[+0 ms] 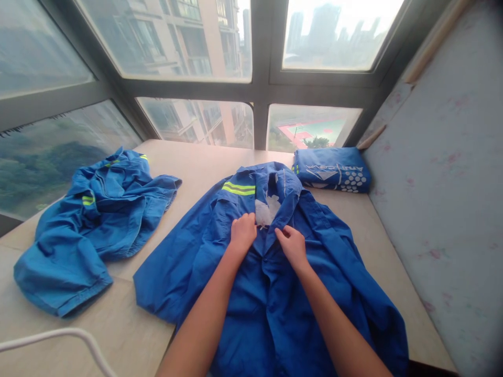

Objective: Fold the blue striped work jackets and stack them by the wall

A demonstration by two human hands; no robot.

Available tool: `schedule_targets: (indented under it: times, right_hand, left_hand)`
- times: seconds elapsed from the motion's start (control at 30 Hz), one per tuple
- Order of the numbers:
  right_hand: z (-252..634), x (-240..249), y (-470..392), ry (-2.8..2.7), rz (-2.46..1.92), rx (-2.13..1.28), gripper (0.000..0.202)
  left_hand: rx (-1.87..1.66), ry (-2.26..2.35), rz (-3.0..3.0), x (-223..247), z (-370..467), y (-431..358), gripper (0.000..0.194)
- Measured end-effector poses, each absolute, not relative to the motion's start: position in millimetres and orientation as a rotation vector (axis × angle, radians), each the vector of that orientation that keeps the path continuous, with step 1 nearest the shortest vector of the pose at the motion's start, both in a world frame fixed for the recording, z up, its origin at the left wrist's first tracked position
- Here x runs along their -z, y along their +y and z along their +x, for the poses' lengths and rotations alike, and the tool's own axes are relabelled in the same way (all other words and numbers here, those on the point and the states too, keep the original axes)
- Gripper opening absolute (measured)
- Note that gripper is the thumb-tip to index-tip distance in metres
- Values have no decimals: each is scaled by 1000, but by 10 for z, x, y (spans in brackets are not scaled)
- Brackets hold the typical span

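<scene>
A blue work jacket point(243, 293) lies spread out front side up, its collar toward the window and its sleeves angled out to both sides. A yellow-green reflective stripe crosses its left chest, and a worn white patch shows inside the neck. My left hand point(243, 230) is closed on the front edge just below the neck opening. Opposite it, my right hand point(291, 245) pinches the other front edge near the collar's tip. Lower down, the front edges meet along the middle. The fingertips of my left hand are partly hidden.
On the left lies a second, crumpled blue jacket point(106, 209) with reflective strips. A folded blue garment point(332, 168) with white print rests at the back right, by the papered wall point(444, 209). A white cable point(78, 333) curves in at the lower left. Windows stand behind the ledge point(204, 157).
</scene>
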State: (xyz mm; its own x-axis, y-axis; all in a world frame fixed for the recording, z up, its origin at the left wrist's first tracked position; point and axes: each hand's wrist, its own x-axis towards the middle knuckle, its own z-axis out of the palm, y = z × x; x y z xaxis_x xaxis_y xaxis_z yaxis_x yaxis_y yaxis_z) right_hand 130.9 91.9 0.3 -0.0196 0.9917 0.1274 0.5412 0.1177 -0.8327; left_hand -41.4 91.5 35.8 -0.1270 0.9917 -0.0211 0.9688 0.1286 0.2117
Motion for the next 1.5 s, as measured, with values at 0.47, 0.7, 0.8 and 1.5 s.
schedule_targets:
  times: [0.47,0.7,0.8,1.5]
  right_hand:
    - [964,-393,1026,-1325,-1339,-681,25]
    - [858,-147,1218,-1846,-1424,-831,17]
    - [908,56,1208,-1741,-1308,-985,19]
    - [952,236,1011,-1809,-1327,-704,12]
  left_hand:
    - [-1148,1841,1569,-513,-550,890,6]
    - [-1154,1843,1560,-457,-463,813,10]
    - [-1037,1948,1674,-392,-443,784,15]
    - [-861,1911,1977,-268,-360,675,21]
